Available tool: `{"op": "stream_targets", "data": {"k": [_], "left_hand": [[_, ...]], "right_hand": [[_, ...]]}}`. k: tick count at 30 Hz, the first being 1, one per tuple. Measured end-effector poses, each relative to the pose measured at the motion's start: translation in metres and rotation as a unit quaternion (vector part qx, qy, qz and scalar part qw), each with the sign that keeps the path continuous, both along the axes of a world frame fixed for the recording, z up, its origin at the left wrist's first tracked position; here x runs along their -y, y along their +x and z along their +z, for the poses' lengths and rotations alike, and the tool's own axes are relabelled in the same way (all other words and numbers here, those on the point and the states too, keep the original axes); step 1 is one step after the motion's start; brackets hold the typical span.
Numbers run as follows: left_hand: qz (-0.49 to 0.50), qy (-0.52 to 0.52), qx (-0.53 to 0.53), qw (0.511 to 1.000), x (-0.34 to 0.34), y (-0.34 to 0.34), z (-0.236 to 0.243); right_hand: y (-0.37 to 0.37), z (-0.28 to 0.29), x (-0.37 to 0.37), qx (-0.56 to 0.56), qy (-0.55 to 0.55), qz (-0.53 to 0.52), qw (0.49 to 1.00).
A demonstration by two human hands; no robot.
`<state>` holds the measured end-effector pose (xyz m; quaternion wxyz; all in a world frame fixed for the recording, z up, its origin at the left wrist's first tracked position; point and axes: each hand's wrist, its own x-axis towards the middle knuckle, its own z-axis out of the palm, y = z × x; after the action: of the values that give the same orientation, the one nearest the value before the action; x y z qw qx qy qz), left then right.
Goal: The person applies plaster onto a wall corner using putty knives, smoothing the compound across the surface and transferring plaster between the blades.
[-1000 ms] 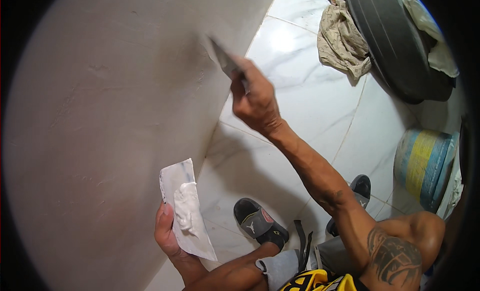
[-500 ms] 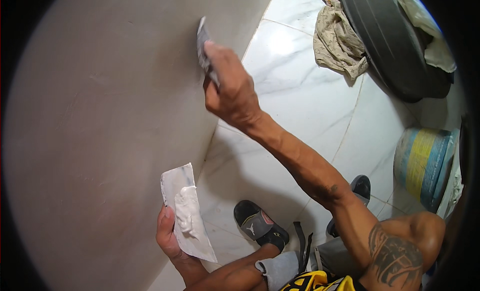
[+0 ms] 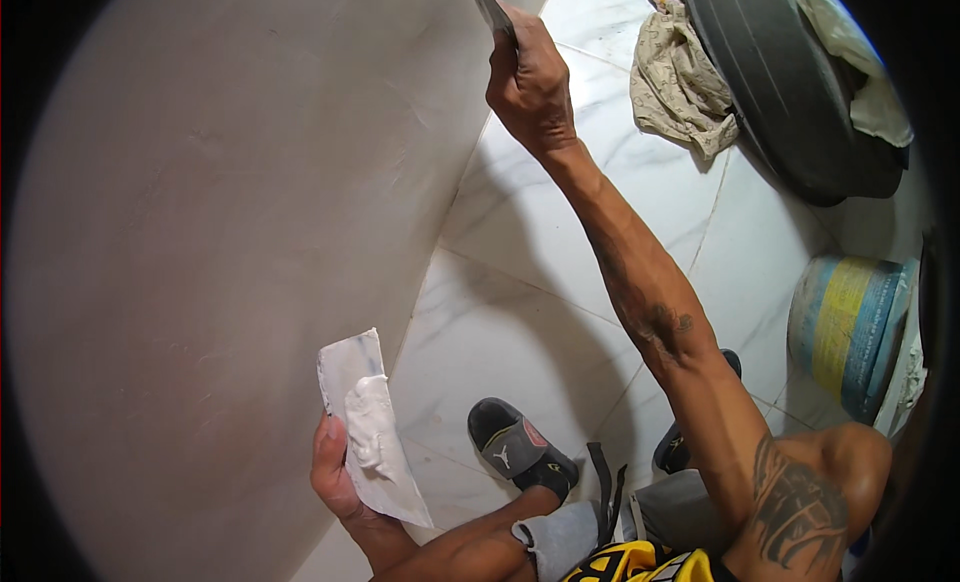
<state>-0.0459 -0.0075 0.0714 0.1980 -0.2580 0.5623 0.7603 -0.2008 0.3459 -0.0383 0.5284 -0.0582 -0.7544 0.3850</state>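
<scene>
My left hand (image 3: 340, 482) grips a flat, white-smeared plate (image 3: 350, 352) low beside the plastered wall (image 3: 200, 252). A mound of white paste (image 3: 370, 422) lies on the plate. High up, near where wall and floor meet, my right hand (image 3: 530, 82) is closed on a thin grey scraper (image 3: 488, 12) at the wall's surface. The scraper's tip reaches the top edge of the picture, so whether it touches the wall I cannot tell.
At the upper right a crumpled beige cloth (image 3: 680, 82) lies beside a large black tub (image 3: 780, 102). A blue and yellow bucket (image 3: 845, 322) stands at the right on marble-look floor tiles (image 3: 510, 312). My sandalled feet (image 3: 510, 447) are below.
My right hand with the scraper has swung left, then up and right to the top of the picture, its forearm now more upright. My left hand and plate have barely moved.
</scene>
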Motion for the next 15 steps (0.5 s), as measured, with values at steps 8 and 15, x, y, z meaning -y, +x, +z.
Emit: {"op": "stream_targets", "data": {"k": [8, 15], "left_hand": [[0.008, -0.027, -0.010, 1.000, 0.018, 0.000, -0.005], [0.000, -0.015, -0.016, 1.000, 0.028, 0.000, -0.007]], "right_hand": [[-0.001, -0.012, 0.027, 0.027, 0.027, 0.024, 0.999], [0.041, -0.034, 0.097, 0.086, -0.054, 0.071, 0.992]]}}
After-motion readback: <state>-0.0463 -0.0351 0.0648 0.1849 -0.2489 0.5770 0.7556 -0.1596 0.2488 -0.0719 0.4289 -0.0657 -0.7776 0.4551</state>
